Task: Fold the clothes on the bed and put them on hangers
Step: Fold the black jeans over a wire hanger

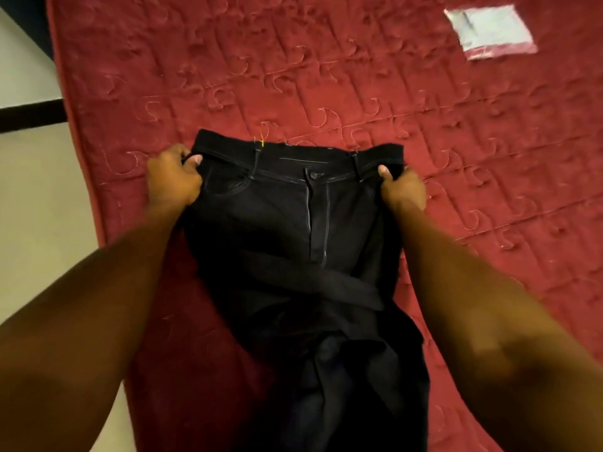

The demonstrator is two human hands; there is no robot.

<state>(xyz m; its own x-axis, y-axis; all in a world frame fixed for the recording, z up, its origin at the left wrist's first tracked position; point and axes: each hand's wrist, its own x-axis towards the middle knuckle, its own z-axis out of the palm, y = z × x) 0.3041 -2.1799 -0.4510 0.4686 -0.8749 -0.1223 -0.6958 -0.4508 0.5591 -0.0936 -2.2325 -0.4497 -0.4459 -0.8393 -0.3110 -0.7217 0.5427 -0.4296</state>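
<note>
A pair of black jeans lies front side up on the red quilted mattress, waistband away from me, button and fly showing. My left hand grips the left end of the waistband, thumb on top. My right hand grips the right end the same way. The legs bunch and cross in folds toward the bottom of the view, where they run out of sight. No hanger is visible.
A flat white and clear plastic packet lies on the mattress at the far right. The mattress's left edge borders pale floor, with a dark strip at the far left.
</note>
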